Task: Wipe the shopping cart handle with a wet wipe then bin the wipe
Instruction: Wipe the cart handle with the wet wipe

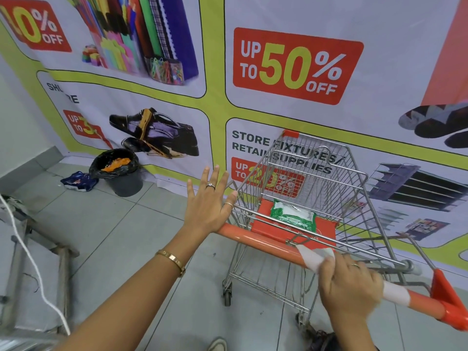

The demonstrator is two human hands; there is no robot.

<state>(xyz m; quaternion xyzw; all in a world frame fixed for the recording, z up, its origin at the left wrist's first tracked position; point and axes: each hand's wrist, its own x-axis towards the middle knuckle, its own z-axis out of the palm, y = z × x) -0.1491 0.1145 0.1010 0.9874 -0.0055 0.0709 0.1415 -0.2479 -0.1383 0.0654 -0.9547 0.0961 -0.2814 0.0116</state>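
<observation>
A wire shopping cart [354, 183] stands before me with an orange handle [260, 240] running from centre to lower right. My right hand [350, 287] is wrapped around the handle's right half, shut on a white wet wipe [312, 258] that covers the bar on both sides of the hand. My left hand [209, 203] rests flat with fingers spread, its heel at the handle's left end. A green and white pack of wipes [291, 215] lies on the cart's red child seat flap. A grey bin [119, 171] lined with a black bag stands at the wall, left of the cart.
A large sale banner [298, 67] covers the wall behind the cart. A crumpled blue bag [79, 181] lies beside the bin. A wooden frame [38, 262] with a white cord stands at the left edge. Grey tiled floor lies between me and the bin.
</observation>
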